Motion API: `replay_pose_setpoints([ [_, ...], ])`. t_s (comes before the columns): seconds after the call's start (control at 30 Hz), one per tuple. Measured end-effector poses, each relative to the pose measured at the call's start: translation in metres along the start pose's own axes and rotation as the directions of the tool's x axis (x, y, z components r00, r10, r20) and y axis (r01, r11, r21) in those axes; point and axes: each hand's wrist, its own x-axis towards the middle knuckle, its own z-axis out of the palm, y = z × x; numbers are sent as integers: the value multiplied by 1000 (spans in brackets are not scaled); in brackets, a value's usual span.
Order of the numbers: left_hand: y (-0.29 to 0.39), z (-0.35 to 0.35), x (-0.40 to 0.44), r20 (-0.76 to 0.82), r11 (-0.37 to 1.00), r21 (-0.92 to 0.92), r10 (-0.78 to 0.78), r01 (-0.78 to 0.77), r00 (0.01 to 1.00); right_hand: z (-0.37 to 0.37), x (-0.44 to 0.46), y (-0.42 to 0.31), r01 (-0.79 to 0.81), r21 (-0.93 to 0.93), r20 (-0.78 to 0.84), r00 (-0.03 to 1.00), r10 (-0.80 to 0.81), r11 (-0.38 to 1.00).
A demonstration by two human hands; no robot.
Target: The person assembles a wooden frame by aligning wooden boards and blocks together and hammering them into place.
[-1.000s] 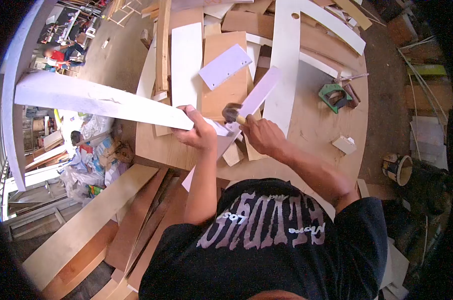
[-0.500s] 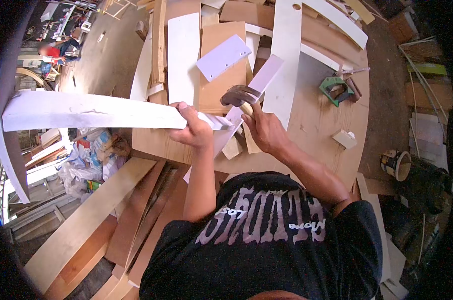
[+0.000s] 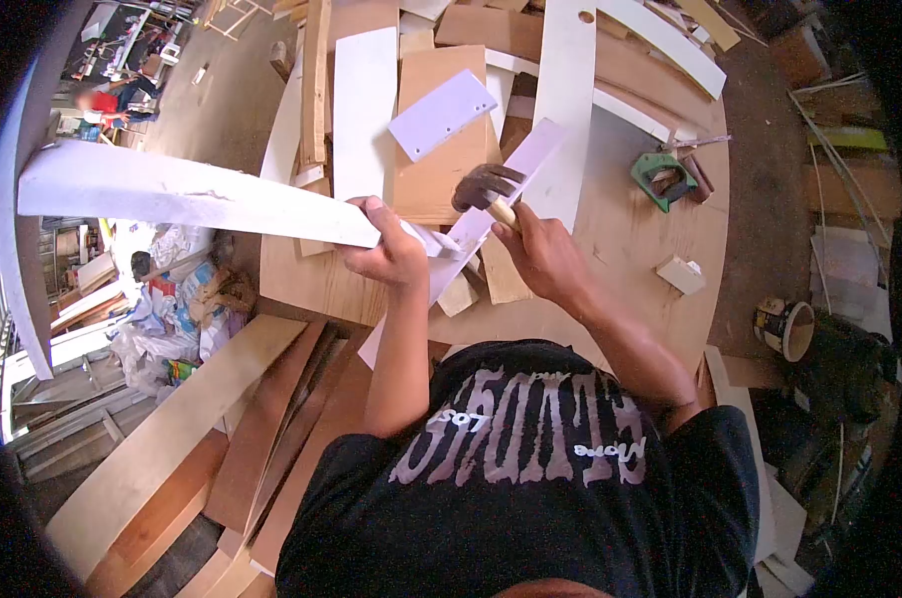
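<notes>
- Gripping a white plank near its right end with the left hand, closed around it with thumb on top and fingers tucked beneath.
- Holding a hammer in the right hand, closed around the wooden handle, with claws pointing up and to the right.
- Have the hammer head over a lilac strip; cannot tell whether touching.
- See the strip run diagonally, from beside a long white board down past the gap between both hands.
- See the plank reach left to a tall white panel.
- Can make out a lilac plate with small holes, lying over a brown board beyond both hands.
- Find a green tool on the right of the worktop, and a small block nearer.
- Notice a bucket off to the right, past the worktop edge.
- Spot plastic bags and loose boards at lower left, and a person in red far off at upper left.
</notes>
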Motion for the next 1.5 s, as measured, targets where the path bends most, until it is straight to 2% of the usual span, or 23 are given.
replay_pose_setpoints([
  [0.1, 5, 1, 2, -38, 999, 4, 40, -40, 998, 5, -11, 6, -82, 62, 31, 996, 80, 995],
  [0.2, 29, 4, 7, -68, 999, -43, -15, 12, 998, 15, -26, 21, -145, 108, -18, 989, 148, 984],
  [0.27, 36, -3, 11, -34, 999, -39, -16, 14, 999, 14, -36, 24, -275, 200, 39, 961, 273, 941],
  [0.4, 44, -3, 15, -111, 992, -119, -49, 36, 993, 17, -55, 34, -326, 318, 14, 941, 339, 890],
  [0.47, 48, -8, 17, -79, 995, -96, -33, 25, 996, 17, -64, 36, -278, 427, -87, 934, 345, 860],
  [0.57, 55, -3, 18, -114, 983, -184, -39, 18, 993, 16, -76, 50, -235, 431, -132, 939, 319, 871],
  [0.6, 64, -3, 18, -47, 971, -239, -5, -6, 999, 15, -80, 54, -227, 425, -134, 941, 309, 876],
  [0.63, 65, -4, 18, -59, 970, -243, -2, -12, 998, 14, -84, 57, -187, 366, -164, 951, 261, 912],
  [0.7, 58, -5, 18, 67, 978, -210, 2, 12, 998, 8, -94, 50, -138, 296, -190, 961, 200, 945],
  [0.77, 41, -6, 20, 65, 978, -209, 27, -13, 998, -5, -105, 28, -166, 48, -124, 978, 171, 985],
  [0.83, 43, -5, 23, 175, 968, -210, 176, -138, 969, -3, -113, 22, -161, 9, -72, 984, 161, 987],
  [0.87, 46, -7, 23, 208, 979, -186, 123, -85, 970, -1, -120, 19, -160, -30, -16, 987, 160, 987],
  [0.97, 40, -3, 27, 178, 976, -143, 190, -166, 965, 18, -129, 19, -167, -50, 16, 986, 168, 985],
  [1.1, 51, -2, 46, 205, 954, -230, 242, -194, 948, 29, -145, -3, -107, 7, -37, 994, 107, 994],
  [1.27, 65, 6, 64, 155, 928, -306, 268, -212, 951, 54, -152, -7, -83, -83, -135, 988, 72, 993],
  [1.37, 76, 6, 70, 125, 927, -320, 248, -197, 961, 69, -161, 0, -67, -34, -213, 975, 58, 997],
  [1.43, 83, 5, 74, 125, 907, -359, 282, -222, 951, 76, -164, 4, -129, 61, -235, 962, 140, 990],
  [1.5, 85, 2, 77, 126, 890, -383, 314, -246, 941, 78, -166, 2, -131, 96, -253, 955, 152, 987],
])
